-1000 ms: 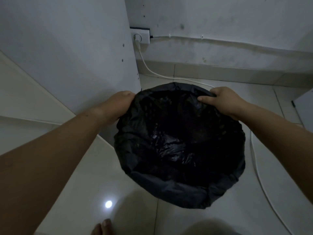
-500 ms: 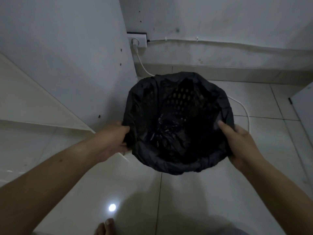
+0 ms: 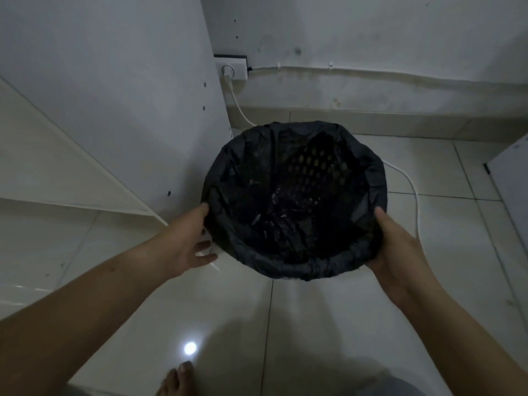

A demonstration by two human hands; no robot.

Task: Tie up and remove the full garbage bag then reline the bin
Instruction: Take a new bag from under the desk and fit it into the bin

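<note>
- Bin (image 3: 314, 164), head view: round, lattice-walled, standing on pale floor tiles (image 3: 328, 324), just beside a white cabinet panel (image 3: 114, 95) and near the wall (image 3: 371, 38).
- Lined with a black bag (image 3: 288, 265), open-mouthed, folded out over the whole rim and bunched thickest along the near side.
- Lattice holes showing through the thin plastic on the far inner side.
- Inside, crumpled glossy folds of the black bag at the bottom; anything else down there too dark to tell.
- Left hand (image 3: 185, 247) released: thumb tip touching the folded edge at the left of the rim, fingers (image 3: 207, 257) spread and straight below it, gripping nothing.
- Right hand (image 3: 400, 252) against the near right side of the bin, thumb lying straight up along the folded plastic; other fingers hidden by the bin's side, so impossible to tell whether grasping or only touching.
- White socket (image 3: 231, 70) low on the wall, plug in it, with a white cable (image 3: 411, 190) dropping behind the bin and curving out across the floor tiles on the right.
- Bare foot (image 3: 177, 378) at the bottom edge, beside a bright spot of reflected light (image 3: 190, 347).
</note>
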